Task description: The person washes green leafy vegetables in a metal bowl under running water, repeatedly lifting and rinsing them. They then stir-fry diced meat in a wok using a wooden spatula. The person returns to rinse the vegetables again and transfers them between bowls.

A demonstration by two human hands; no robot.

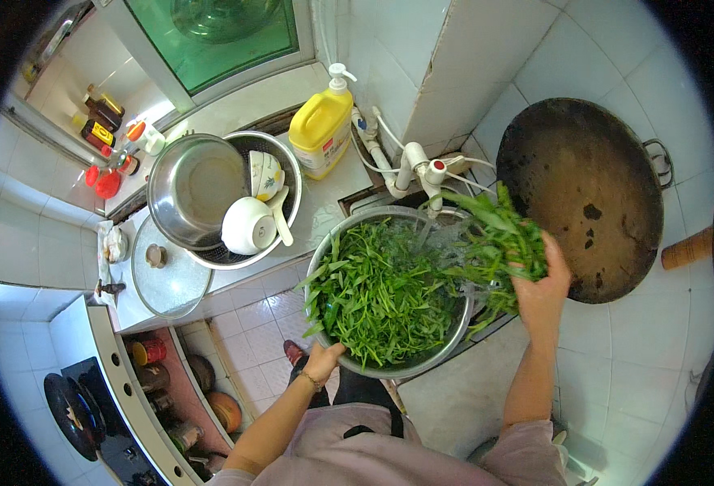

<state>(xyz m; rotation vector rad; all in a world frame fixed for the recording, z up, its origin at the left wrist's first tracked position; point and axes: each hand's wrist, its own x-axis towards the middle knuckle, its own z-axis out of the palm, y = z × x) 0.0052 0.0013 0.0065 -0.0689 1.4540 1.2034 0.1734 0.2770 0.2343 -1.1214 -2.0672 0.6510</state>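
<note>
A round metal basin (465,322) full of leafy green vegetables (381,285) is held over the sink's front edge. My left hand (323,364) grips its near left rim. In my right hand (542,273), at the basin's right side, is a bunch of the same leafy greens (503,243). Water runs from the white tap (435,173) between the basin's greens and the bunch, splashing around them. Behind the bunch a second metal rim shows in part; what it belongs to is mostly hidden.
A yellow pump bottle (320,130) stands behind the basin. Left of it a colander (296,200) holds a metal pot (199,188), bowls (249,226) and a white spoon (281,215). A glass lid (171,273) lies beside them. A large wok (582,206) hangs at the right wall.
</note>
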